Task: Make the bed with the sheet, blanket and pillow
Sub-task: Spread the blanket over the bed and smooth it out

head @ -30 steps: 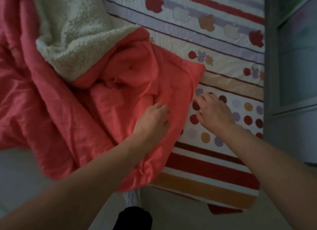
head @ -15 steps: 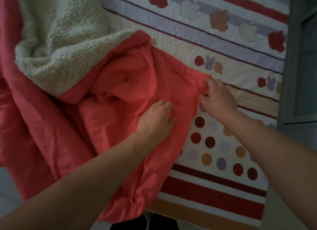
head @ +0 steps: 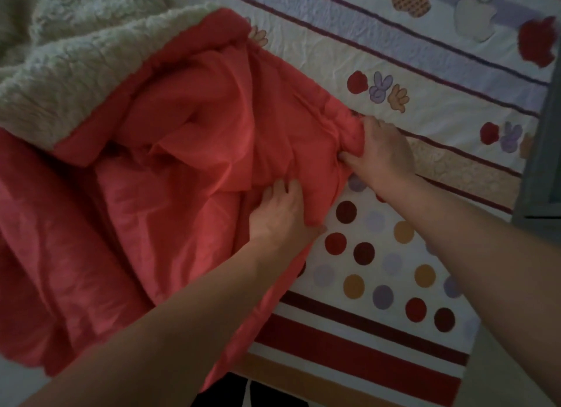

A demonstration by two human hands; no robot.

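1. Head view, dim light: the fingers (head: 368, 130) of my right hand (head: 382, 151) were curled, with the thumb underneath, clamped on a bunched corner of the red blanket (head: 197, 151).
2. My left hand (head: 279, 215) rested on the same blanket just beside and nearer to me. Its fingers (head: 283, 188) lay close together and mostly straight, pressing down, their tips lost in a fold.
3. From both hands the bulk of the blanket spread away to the left, rumpled, with its pale fleecy underside (head: 76, 82) turned up at the far left.
4. The blanket's free edge ran from the clamped corner down past my left thumb towards the foot of the bed, so its long line lay diagonally, near-left to far-right.
5. To the right of that edge lay the patterned sheet (head: 379, 255), spotted and striped, uncovered.
6. The right hand was the nearer to the corner, so I judged it would lead a pull rightward over the sheet while the left smoothed.
7. No pillow was in view.
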